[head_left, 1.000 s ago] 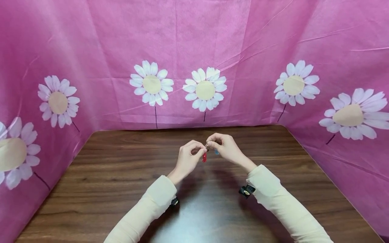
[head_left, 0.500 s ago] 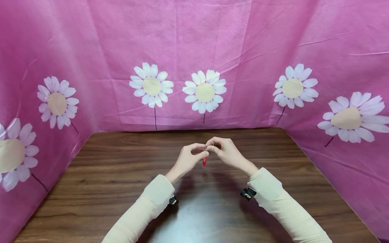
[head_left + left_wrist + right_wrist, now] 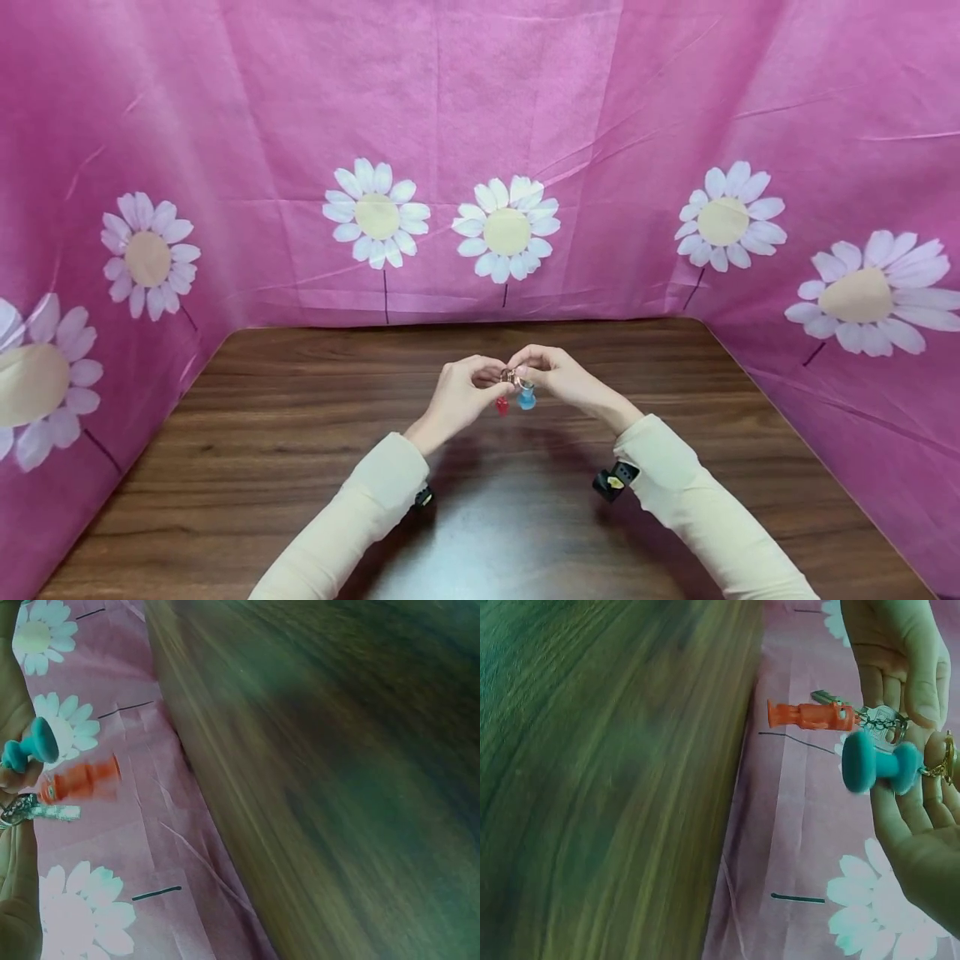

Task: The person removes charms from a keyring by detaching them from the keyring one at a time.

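In the head view my left hand (image 3: 456, 398) and right hand (image 3: 573, 382) meet fingertip to fingertip above the table. The left pinches a metal ring, from which a red figure-shaped charm (image 3: 810, 715) and a silver key (image 3: 883, 720) hang on short chain. My right fingers grip a gold ring (image 3: 949, 757) carrying a blue charm (image 3: 527, 398), shaped like a push pin with a wide round end. Both charms dangle side by side under the hands. Whether the two rings are linked is too small to tell. The red charm is blurred in the left wrist view.
A brown wood-grain table (image 3: 300, 433) spreads under both arms. Around its back and sides hangs a pink cloth (image 3: 262, 125) printed with white daisies. Black straps with small devices (image 3: 615, 481) sit at both cuffs.
The blue charm, mostly hidden behind my right hand before, now hangs in full sight beside the red one. My right hand has turned slightly, and the rings show between the fingertips.
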Available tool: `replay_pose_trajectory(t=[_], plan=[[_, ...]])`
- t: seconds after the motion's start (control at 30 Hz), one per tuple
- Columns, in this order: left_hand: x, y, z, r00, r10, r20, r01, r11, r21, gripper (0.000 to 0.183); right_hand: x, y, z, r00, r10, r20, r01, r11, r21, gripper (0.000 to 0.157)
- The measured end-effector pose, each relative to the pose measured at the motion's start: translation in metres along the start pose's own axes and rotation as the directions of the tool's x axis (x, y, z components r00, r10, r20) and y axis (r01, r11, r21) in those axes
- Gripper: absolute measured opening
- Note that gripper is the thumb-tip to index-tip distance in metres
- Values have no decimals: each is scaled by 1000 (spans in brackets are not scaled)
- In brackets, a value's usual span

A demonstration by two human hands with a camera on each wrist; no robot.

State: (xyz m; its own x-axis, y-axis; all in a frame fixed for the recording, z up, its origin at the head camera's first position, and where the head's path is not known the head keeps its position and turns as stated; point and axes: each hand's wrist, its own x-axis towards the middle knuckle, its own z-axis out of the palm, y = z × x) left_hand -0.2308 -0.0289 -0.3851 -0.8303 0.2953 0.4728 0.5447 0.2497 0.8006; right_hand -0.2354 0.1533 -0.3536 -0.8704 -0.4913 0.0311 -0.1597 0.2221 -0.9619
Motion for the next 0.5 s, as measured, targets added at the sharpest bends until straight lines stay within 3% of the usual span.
replay_pose_trajectory(t=[0.13, 0.3, 0.5], plan=[[0, -2, 0, 1000, 27, 9, -27, 999, 33, 22, -1, 1, 0, 998, 49, 27, -51, 995, 83, 15], [-1, -1, 0, 999, 23, 23, -24, 998, 56, 17, -1, 3, 0, 998, 68, 11, -68, 997, 27, 20], [-4, 26, -8, 999, 17, 34, -18, 999, 38, 19, 0, 2, -2, 997, 73, 12, -73, 997, 6, 26]])
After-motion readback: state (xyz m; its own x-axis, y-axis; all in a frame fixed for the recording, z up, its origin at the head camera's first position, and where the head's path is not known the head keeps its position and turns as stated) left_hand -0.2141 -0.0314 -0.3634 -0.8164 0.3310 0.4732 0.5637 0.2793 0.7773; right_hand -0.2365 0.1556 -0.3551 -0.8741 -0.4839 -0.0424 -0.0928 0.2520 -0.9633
